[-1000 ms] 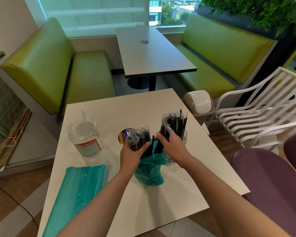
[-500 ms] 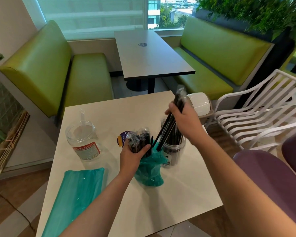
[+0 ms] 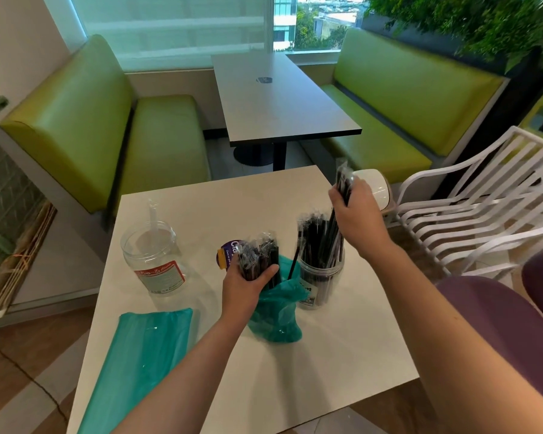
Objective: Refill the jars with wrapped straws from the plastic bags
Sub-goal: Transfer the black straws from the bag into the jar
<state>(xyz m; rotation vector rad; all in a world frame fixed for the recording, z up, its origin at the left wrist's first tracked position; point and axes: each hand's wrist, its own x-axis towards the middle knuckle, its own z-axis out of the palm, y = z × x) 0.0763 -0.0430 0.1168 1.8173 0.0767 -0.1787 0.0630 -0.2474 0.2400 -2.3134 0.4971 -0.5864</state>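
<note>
My left hand (image 3: 247, 285) grips a bundle of black wrapped straws (image 3: 259, 256) standing in a teal plastic bag (image 3: 275, 311) at the middle of the white table (image 3: 232, 371). To its right a clear jar (image 3: 322, 281) holds several black straws. My right hand (image 3: 355, 211) holds a few straws (image 3: 342, 183) by their upper part above that jar, their lower ends inside it. A second clear jar (image 3: 154, 258) with a red label stands at the left with one clear straw in it.
Another teal plastic bag (image 3: 138, 368) lies flat at the table's front left. A purple lid (image 3: 228, 253) lies behind the bundle. A small white bin (image 3: 376, 189) and a white slatted chair (image 3: 483, 208) stand to the right, a purple seat (image 3: 514, 324) near right.
My right hand left the bundle, lifted a few straws up and to the right, and now has their lower ends down in the right jar. My left hand kept its grip.
</note>
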